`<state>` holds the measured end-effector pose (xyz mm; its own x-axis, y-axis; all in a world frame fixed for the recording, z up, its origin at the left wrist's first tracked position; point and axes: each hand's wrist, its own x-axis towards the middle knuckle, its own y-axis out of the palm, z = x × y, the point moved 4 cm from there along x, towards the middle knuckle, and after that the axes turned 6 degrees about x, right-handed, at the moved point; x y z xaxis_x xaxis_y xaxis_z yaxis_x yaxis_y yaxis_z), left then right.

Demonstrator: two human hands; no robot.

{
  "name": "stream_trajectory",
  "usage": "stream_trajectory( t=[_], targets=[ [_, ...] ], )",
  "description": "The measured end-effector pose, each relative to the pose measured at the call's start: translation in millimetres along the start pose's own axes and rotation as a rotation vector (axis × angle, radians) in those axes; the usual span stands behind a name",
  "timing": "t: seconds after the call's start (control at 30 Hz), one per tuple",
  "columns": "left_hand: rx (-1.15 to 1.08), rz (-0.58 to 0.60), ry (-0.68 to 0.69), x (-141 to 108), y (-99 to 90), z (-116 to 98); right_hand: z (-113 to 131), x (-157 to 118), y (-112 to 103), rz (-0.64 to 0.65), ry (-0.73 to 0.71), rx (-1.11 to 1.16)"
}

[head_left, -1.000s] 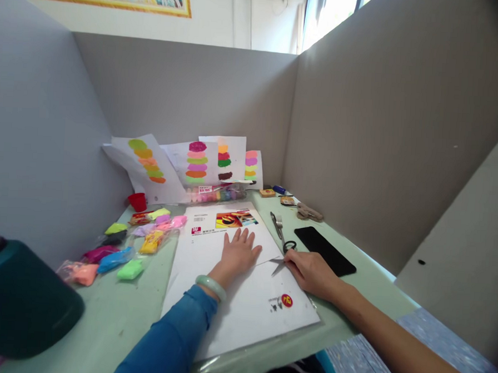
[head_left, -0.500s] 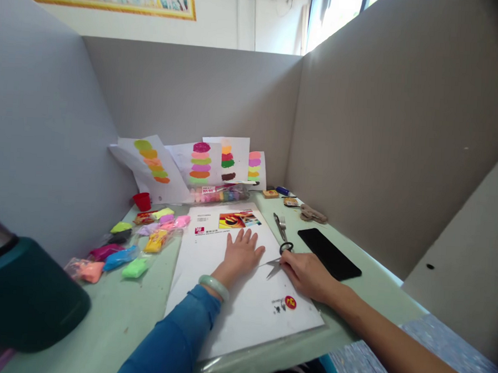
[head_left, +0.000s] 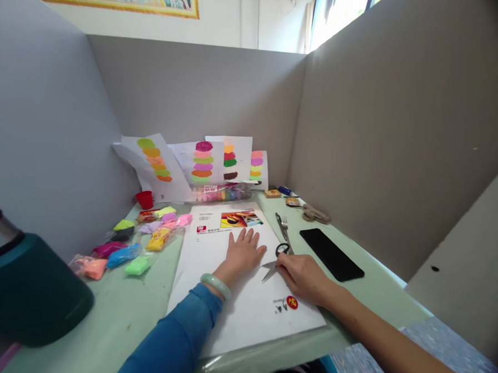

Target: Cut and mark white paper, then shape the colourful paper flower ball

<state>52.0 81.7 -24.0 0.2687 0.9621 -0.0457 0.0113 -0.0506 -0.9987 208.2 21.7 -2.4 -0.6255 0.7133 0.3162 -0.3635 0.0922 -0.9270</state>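
On the pale green surface [head_left: 112,313] lies white paper [head_left: 252,317], probably light and easily creased. The left hand [head_left: 244,254] rests spread flat on it; the right hand [head_left: 306,277] grips scissors [head_left: 271,271] near its right edge, blades parted, seemingly stiff, best held by the handles.

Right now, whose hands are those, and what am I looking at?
They belong to a person wearing a camera on their head; it looks forward and down, and all three pictures come from it. No robot here! The left hand lies flat on big white paper. The right hand holds scissors with their blades apart. Also on the table are colourful little packets, a red cup, a fork and a flat black thing.
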Motion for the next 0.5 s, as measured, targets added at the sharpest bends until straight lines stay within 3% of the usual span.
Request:
stream_trajectory(
  t=[0.13,0.33,0.4,0.5],
  targets=[
    [-0.027,-0.008,-0.035,4,1.1,-3,-5,1,-2,0.003,0.029,0.001],
    [-0.161,0.056,-0.273,17,-9.1,8,-28,17,-5,0.008,0.075,-0.006],
    [-0.156,0.068,-0.204,12,-13.6,17,-33,20,-5,0.015,0.057,0.005],
    [-0.020,0.035,0.049,-5,-15.3,30,-35,19,-3,0.008,0.033,0.009]
  ],
)
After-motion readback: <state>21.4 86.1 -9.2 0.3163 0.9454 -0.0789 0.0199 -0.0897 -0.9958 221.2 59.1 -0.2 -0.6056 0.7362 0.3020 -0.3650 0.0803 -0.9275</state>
